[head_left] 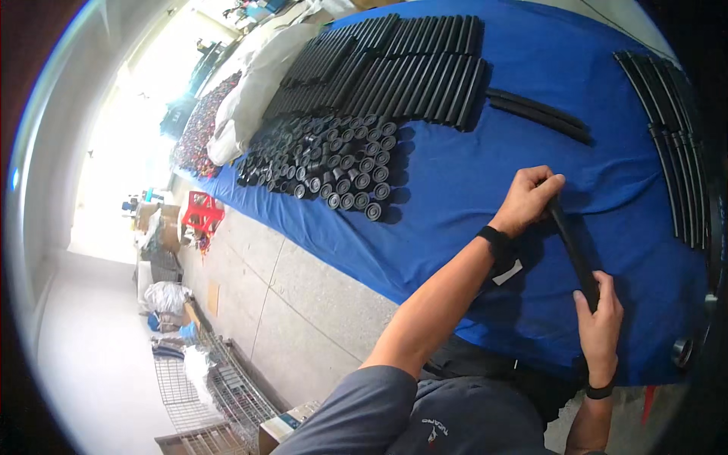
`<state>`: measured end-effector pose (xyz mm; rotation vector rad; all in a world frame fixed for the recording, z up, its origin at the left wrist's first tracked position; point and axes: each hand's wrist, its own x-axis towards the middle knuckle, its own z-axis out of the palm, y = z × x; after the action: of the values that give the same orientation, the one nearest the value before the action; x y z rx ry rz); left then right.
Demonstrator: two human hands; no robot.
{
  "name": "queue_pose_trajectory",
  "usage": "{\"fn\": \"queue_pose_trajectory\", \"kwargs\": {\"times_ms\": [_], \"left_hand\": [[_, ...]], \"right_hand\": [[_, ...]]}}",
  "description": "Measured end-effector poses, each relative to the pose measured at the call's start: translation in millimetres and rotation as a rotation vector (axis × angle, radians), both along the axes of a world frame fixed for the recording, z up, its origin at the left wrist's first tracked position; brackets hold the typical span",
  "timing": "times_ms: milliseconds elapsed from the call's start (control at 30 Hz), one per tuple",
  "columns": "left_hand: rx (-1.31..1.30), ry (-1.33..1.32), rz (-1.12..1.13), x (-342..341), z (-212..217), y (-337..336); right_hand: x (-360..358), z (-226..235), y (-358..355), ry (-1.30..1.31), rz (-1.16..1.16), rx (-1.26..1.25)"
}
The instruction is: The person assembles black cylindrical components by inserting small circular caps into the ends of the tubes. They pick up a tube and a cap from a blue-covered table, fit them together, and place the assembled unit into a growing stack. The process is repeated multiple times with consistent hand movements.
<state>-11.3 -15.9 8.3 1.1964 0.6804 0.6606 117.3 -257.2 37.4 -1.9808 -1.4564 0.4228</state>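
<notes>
A long black tube lies over the blue cloth of the table. My left hand grips its far end. My right hand clasps its near end by the table's edge. Both wrists wear a black band. Behind my left hand stand several short black tubes on end, in a tight cluster. Further back lie rows of long black tubes side by side.
Two loose long tubes lie to the back right, and a curved row of more tubes runs along the right edge. A white sack rests at the table's left. On the concrete floor are a red crate and wire racks.
</notes>
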Motion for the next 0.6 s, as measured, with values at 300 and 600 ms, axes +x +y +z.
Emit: {"fn": "queue_pose_trajectory", "kwargs": {"times_ms": [300, 600], "left_hand": [[-0.028, -0.032, -0.083, 9.1, -0.7, 2.7], [0.013, 0.012, -0.109, 7.8, -1.9, 3.1]], "right_hand": [[34.3, 3.6, -7.5, 1.433, -0.079, -0.277], [24.3, -7.1, -12.4, 0.788, -0.160, -0.242]]}}
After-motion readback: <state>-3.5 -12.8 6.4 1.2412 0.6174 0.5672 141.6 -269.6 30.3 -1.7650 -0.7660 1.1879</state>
